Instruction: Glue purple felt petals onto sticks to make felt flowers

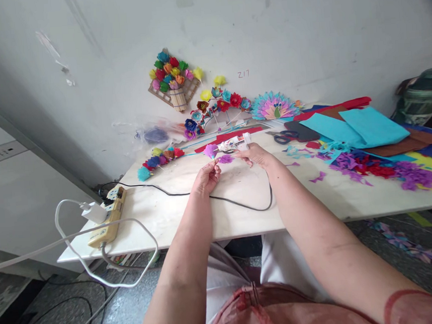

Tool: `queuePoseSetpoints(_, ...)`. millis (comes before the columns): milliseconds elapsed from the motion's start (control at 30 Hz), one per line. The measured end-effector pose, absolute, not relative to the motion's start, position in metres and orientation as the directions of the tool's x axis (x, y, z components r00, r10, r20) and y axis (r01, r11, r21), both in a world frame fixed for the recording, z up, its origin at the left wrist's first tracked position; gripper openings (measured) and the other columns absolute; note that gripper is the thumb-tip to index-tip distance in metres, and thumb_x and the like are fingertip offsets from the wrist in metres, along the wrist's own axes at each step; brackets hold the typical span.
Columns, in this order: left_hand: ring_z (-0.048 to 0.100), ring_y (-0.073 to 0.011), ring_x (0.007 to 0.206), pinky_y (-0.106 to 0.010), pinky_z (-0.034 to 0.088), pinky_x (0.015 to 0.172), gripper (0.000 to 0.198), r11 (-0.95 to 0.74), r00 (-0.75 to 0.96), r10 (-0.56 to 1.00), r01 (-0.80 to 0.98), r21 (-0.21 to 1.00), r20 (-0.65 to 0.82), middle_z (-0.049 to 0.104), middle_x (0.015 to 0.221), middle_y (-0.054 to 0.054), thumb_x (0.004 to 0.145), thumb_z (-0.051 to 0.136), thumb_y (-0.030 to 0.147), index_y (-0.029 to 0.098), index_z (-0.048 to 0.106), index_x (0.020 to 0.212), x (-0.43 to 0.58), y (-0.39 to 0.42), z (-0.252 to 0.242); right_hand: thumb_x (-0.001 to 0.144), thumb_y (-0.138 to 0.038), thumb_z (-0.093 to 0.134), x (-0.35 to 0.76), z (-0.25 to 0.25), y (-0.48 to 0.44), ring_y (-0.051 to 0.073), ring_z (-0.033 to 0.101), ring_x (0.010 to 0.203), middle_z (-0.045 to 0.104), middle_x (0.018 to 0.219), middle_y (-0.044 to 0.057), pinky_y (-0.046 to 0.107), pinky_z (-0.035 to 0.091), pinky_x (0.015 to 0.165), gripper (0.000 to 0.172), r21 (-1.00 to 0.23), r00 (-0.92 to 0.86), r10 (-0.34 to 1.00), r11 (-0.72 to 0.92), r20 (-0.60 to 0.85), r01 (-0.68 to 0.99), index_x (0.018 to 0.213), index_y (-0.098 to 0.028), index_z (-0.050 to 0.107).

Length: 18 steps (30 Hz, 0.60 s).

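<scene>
Purple flower (211, 151) pinched in left hand (205, 177) fingers, right hand (256, 154) gripping glue gun (234, 142), cord (257, 208) looping beside table (310, 218) edge

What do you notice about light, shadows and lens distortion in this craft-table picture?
Head view: soft light, faint shadows on the table; wide lens bows its edge and swells the forearms; left hand with purple flower and right hand with glue gun look small, slightly soft; top right corner is dark.

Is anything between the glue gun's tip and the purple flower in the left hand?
Nothing visible. The glue gun in the right hand points at the purple flower pinched by the left hand, a small open gap between them. A purple scrap sits just below that line, not in it.
</scene>
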<state>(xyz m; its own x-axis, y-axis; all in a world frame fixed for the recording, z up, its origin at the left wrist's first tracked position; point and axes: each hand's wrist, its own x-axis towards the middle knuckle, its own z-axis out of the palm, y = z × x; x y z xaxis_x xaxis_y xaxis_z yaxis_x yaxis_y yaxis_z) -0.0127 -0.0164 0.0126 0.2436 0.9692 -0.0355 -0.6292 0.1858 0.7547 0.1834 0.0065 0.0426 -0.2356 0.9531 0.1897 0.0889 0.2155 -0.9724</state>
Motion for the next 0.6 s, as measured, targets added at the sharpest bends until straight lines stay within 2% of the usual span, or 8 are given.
queuePoseSetpoints(600, 0.044, -0.0036, 0.047, -0.012, 0.036, 0.042, 0.011, 0.19, 0.247, 0.968, -0.64, 0.744, -0.035, 0.046, 0.054, 0.003, 0.073, 0.06, 0.012, 0.009, 0.06, 0.083, -0.013, -0.0176, 0.0135, 0.056, -0.037, 0.074, 0.1827, 0.042, 0.0073, 0.005, 0.034, 0.032, 0.041, 0.04, -0.006, 0.02, 0.024, 0.029, 0.033, -0.972, -0.248, 0.953, 0.205, 0.171, 0.118, 0.061, -0.014, 0.052)
